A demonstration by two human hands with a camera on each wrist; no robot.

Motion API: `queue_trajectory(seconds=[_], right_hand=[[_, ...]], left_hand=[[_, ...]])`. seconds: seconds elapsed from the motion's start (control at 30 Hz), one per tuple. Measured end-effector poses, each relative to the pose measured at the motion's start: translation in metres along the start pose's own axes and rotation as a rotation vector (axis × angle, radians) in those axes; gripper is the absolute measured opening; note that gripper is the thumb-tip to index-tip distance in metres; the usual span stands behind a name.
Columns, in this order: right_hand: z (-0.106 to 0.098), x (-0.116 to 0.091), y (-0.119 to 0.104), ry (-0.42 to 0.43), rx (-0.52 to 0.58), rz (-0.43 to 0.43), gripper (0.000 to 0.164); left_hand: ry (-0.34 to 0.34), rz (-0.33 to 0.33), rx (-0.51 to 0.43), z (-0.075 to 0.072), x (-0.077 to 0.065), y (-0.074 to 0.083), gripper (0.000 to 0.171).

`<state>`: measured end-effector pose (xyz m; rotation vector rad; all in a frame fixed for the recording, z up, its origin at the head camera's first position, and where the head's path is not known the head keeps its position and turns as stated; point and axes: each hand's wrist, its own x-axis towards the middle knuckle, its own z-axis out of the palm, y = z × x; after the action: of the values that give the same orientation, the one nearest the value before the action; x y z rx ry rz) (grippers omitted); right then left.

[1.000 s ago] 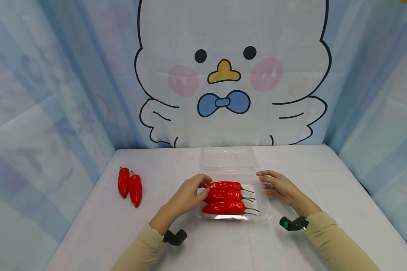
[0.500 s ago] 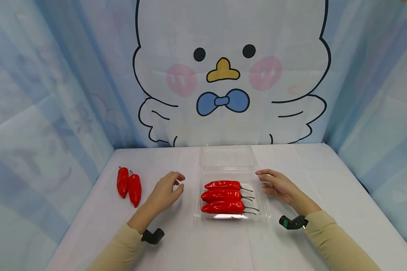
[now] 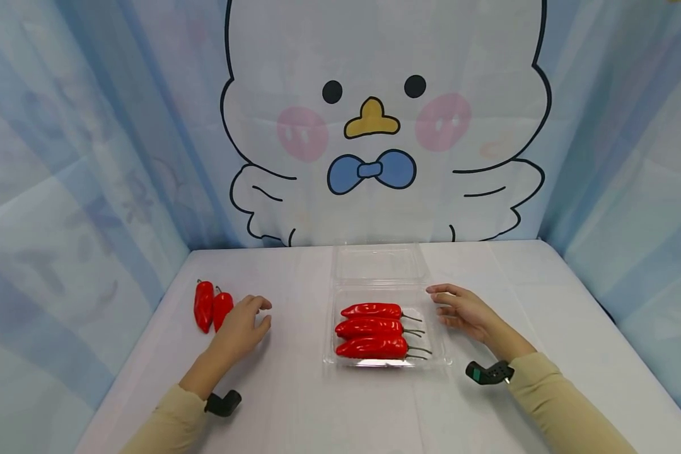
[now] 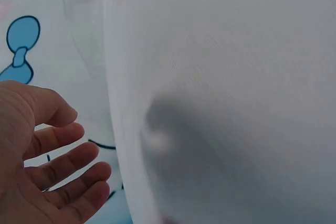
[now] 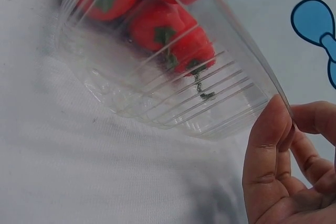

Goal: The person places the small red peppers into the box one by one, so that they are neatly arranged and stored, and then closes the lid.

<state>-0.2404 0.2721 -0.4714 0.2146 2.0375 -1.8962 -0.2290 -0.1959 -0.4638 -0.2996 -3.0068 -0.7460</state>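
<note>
My left hand (image 3: 237, 332) hovers above the table, holding nothing, its fingers loosely bent and apart. Two loose red chili peppers, one (image 3: 203, 308) and another (image 3: 222, 306), lie beyond it at the left; the hand partly covers the nearer one. In the left wrist view the thumb and fingers (image 4: 68, 179) are spread with only air between them. At the right, my right hand (image 3: 464, 312) pinches the rim of a clear plastic clamshell container (image 5: 173, 114) between thumb and index finger. Several red peppers (image 3: 371, 328) lie inside in a stack of rows, stems pointing right.
The container's clear lid (image 3: 381, 263) is folded back toward the rear edge of the white table (image 3: 306, 403). Behind the table hangs a cloth backdrop (image 3: 488, 82) with a cartoon bird, and blue-white curtains (image 3: 74, 221) stand at both sides.
My left hand has left the peppers in the container and moved left across the table toward the two loose ones. The right hand has stayed at the container's right rim.
</note>
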Motion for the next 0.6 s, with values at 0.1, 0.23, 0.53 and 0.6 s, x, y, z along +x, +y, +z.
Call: queue_trajectory(seconds=[0.1, 0.23, 0.53, 0.6], right_hand=[[0.0, 0.0, 0.0, 0.001, 0.001, 0.004, 0.043], [0.0, 0.001, 0.001, 0.005, -0.008, 0.003, 0.044], [0.0, 0.002, 0.003, 0.014, 0.01, 0.001, 0.045], [0.0, 0.002, 0.003, 0.014, 0.011, 0.0, 0.045]], left_hand=[[0.033, -0.01, 0.068, -0.003, -0.002, -0.011, 0.035], [0.093, -0.024, 0.142, -0.011, -0.004, -0.022, 0.034], [0.072, -0.116, 0.191, -0.021, -0.004, -0.035, 0.059], [0.064, -0.134, 0.202, -0.022, -0.004, -0.037, 0.062]])
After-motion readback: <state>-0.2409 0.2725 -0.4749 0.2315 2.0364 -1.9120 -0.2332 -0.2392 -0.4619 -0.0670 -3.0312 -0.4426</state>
